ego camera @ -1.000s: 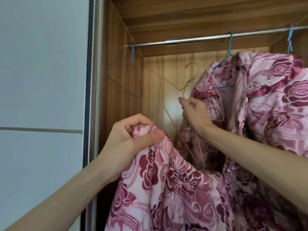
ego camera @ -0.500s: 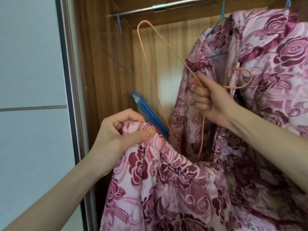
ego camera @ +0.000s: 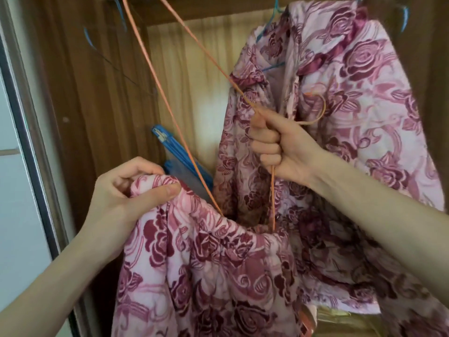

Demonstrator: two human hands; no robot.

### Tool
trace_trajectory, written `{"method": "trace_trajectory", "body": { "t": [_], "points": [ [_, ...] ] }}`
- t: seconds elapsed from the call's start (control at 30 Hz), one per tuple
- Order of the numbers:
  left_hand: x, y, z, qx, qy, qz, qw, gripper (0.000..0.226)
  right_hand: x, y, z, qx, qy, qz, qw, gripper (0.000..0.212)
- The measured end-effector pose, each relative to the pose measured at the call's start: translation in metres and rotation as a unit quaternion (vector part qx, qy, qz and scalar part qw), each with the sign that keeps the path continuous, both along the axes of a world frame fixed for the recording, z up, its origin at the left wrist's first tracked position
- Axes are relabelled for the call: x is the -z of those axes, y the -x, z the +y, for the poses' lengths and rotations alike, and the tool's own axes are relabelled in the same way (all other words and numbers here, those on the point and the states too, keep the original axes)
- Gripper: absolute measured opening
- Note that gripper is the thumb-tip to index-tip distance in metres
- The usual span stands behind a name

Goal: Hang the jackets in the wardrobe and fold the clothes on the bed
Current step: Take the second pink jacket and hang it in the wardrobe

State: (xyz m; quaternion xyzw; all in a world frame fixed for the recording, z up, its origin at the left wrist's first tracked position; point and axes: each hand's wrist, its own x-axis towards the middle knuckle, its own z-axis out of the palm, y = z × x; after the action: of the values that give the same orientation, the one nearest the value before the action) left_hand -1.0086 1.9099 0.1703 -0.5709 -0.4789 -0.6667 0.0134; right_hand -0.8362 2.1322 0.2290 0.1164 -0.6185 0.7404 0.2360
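My left hand [ego camera: 126, 193] grips a bunched edge of a pink jacket with dark red roses [ego camera: 206, 268], holding it up in front of the open wardrobe. My right hand [ego camera: 279, 149] is fisted round the neck of an orange wire hanger [ego camera: 155, 76]. The hanger is turned on its side, hook pointing right, and its lower wires dip into the held jacket's opening. A second jacket of the same print [ego camera: 352, 98] hangs on a blue hanger [ego camera: 272, 18] behind my right hand.
The wardrobe's wooden side wall [ego camera: 80, 100] stands at the left, its sliding door frame [ego camera: 26, 147] beside it. A blue folded hanger [ego camera: 175, 152] leans in the back corner. More blue hangers [ego camera: 87, 40] hang top left and top right. The rail is out of view.
My right hand took the orange hanger off the rail, brought it down and tipped it sideways into the held jacket's opening. The view dropped and came closer. My left hand kept its grip.
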Motion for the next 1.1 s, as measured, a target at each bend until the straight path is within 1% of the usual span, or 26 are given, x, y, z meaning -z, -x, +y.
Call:
{"method": "trace_trajectory", "body": {
  "t": [0.03, 0.07, 0.1, 0.13, 0.2, 0.4, 0.5, 0.63, 0.73, 0.83, 0.9, 1.0, 1.07, 1.1],
  "points": [
    [0.002, 0.002, 0.000, -0.007, -0.002, 0.003, 1.000, 0.043, 0.007, 0.000, -0.001, 0.010, -0.016, -0.023, 1.000, 0.038],
    [0.002, 0.002, -0.001, -0.008, -0.002, -0.001, 1.000, 0.048, 0.013, 0.000, -0.002, 0.021, -0.035, -0.046, 0.998, 0.037],
    [0.003, 0.002, -0.001, -0.006, -0.002, -0.004, 1.000, 0.043, 0.020, -0.001, -0.003, 0.033, -0.055, -0.069, 0.996, 0.036],
    [0.003, 0.001, -0.002, 0.002, -0.004, -0.009, 1.000, 0.034, 0.027, -0.001, -0.003, 0.040, -0.072, -0.090, 0.992, 0.036],
    [0.003, -0.001, -0.003, 0.007, -0.015, -0.012, 1.000, 0.022, 0.040, -0.003, -0.002, 0.041, -0.084, -0.127, 0.988, 0.037],
    [0.000, 0.003, -0.008, -0.001, -0.050, -0.038, 0.998, 0.024, 0.064, -0.030, 0.005, 0.072, -0.118, -0.207, 0.968, 0.043],
    [0.003, 0.004, -0.007, -0.003, -0.059, -0.034, 0.998, 0.023, 0.065, -0.048, 0.007, 0.081, -0.136, -0.240, 0.958, 0.046],
    [0.005, 0.006, -0.005, -0.026, -0.087, -0.042, 0.995, 0.025, 0.060, -0.068, 0.010, 0.101, -0.167, -0.286, 0.938, 0.044],
    [0.003, 0.008, -0.003, -0.051, -0.101, -0.052, 0.992, 0.026, 0.052, -0.080, 0.005, 0.122, -0.213, -0.312, 0.918, 0.045],
    [0.003, 0.009, -0.001, -0.044, -0.097, -0.051, 0.993, 0.028, 0.041, -0.088, -0.001, 0.140, -0.261, -0.332, 0.895, 0.043],
    [0.004, 0.008, 0.002, -0.029, -0.079, -0.029, 0.996, 0.029, 0.036, -0.088, -0.004, 0.140, -0.293, -0.358, 0.876, 0.041],
    [0.009, 0.001, 0.017, 0.002, -0.019, 0.070, 0.997, 0.034, 0.035, -0.081, -0.010, 0.130, -0.340, -0.398, 0.842, 0.043],
    [0.009, -0.005, 0.029, 0.035, 0.045, 0.144, 0.988, 0.028, 0.036, -0.076, -0.012, 0.121, -0.343, -0.397, 0.842, 0.044],
    [0.008, -0.008, 0.033, 0.052, 0.093, 0.179, 0.978, 0.026, 0.036, -0.073, -0.013, 0.118, -0.341, -0.393, 0.846, 0.043]
  ]
}}
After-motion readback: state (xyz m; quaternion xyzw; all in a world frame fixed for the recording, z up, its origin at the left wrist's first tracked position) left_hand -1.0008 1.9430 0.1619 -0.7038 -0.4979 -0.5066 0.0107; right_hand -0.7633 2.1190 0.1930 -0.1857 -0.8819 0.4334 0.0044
